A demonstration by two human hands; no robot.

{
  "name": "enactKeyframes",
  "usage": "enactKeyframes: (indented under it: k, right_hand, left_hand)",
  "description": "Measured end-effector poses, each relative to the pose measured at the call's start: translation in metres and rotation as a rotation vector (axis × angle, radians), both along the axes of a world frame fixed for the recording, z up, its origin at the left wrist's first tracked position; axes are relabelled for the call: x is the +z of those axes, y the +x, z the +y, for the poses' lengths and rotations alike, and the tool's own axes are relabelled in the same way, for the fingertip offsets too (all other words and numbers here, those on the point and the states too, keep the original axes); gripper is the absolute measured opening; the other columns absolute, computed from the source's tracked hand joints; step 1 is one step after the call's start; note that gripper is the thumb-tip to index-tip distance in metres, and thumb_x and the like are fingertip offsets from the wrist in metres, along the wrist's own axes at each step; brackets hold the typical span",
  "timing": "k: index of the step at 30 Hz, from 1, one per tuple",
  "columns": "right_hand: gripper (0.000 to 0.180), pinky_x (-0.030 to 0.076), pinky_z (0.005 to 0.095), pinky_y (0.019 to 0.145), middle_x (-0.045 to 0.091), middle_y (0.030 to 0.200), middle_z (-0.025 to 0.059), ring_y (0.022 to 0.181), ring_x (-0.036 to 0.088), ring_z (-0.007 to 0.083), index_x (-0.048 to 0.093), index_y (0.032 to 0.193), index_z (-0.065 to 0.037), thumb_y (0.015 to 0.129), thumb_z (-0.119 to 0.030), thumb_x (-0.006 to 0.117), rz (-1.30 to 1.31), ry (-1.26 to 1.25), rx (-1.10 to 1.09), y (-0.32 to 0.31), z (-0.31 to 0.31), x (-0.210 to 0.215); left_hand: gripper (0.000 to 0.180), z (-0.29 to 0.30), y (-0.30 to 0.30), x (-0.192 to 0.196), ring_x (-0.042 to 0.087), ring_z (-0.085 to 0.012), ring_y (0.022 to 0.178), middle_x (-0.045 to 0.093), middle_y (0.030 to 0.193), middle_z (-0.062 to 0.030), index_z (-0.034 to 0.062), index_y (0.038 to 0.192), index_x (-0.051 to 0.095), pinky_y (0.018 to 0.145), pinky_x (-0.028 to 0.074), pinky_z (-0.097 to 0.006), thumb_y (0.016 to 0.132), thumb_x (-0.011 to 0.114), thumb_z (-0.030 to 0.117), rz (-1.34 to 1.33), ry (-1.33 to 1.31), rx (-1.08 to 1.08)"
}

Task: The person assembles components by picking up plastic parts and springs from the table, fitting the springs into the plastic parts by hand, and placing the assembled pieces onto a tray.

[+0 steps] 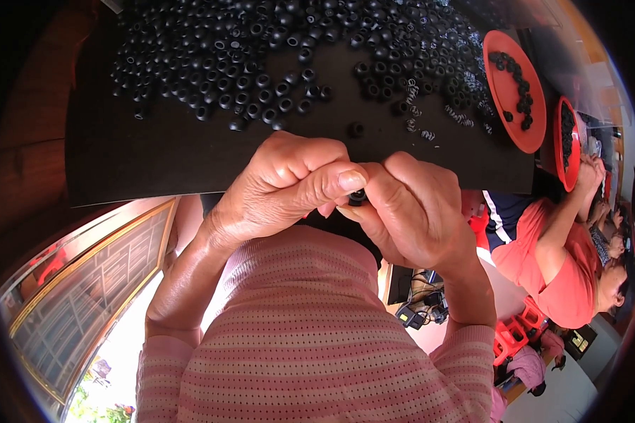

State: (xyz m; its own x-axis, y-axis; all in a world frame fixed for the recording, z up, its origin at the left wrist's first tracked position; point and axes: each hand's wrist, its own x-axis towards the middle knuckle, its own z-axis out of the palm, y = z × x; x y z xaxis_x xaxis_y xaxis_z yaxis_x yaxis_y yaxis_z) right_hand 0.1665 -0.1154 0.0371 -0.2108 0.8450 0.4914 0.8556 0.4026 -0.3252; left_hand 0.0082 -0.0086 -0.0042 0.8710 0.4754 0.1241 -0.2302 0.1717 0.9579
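Between my hands, just off the near edge of the dark table, is a small black ring-shaped part point(357, 198). My left hand point(296, 173) is closed, its thumb pressed against the top of that part. On the other side my right hand point(416, 208) pinches it between thumb and forefinger. Much of the part is hidden by my fingers. A single black part point(356, 130) lies on the table just beyond my hands. Farther back spreads a large heap of similar black parts point(226, 63), with several small clear springs point(411, 106) at its right side.
An orange-red oval tray point(497, 88) holding some black parts stands at the table's right end. Beyond it is a red bowl point(564, 176) filled with dark parts. A person in a red shirt point(554, 261) works at the right. Red stools point(511, 338) stand below.
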Motion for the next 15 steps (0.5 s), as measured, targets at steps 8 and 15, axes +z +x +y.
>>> enactKeyframes:
  k: [8,15]
  right_hand:
    - [0.025,0.04,0.0295,0.041,0.039,0.068,0.0035,0.049,0.048,0.0149,0.055,0.078,-0.004,0.074,-0.017,0.076,0.052,0.02,-0.001,0.001,0.006,-0.005]
    - [0.022,0.046,0.0377,0.064,0.056,0.078,0.0121,0.071,0.058,0.028,0.062,0.103,0.0,0.091,-0.019,0.066,-0.06,-0.053,-0.629,0.085,-0.014,0.017]
  left_hand:
    - [0.04,0.004,-0.004,0.008,0.052,-0.0056,0.053,0.055,0.061,0.0003,0.0035,0.073,0.062,0.045,0.04,-0.022,0.097,0.061,0.036,0.098,-0.042,-0.021]
    - [0.048,0.005,-0.008,0.01,0.053,-0.0051,0.052,0.057,0.062,-0.0002,0.0047,0.071,0.061,0.043,0.039,-0.021,0.1,0.055,0.042,0.115,-0.029,0.017]
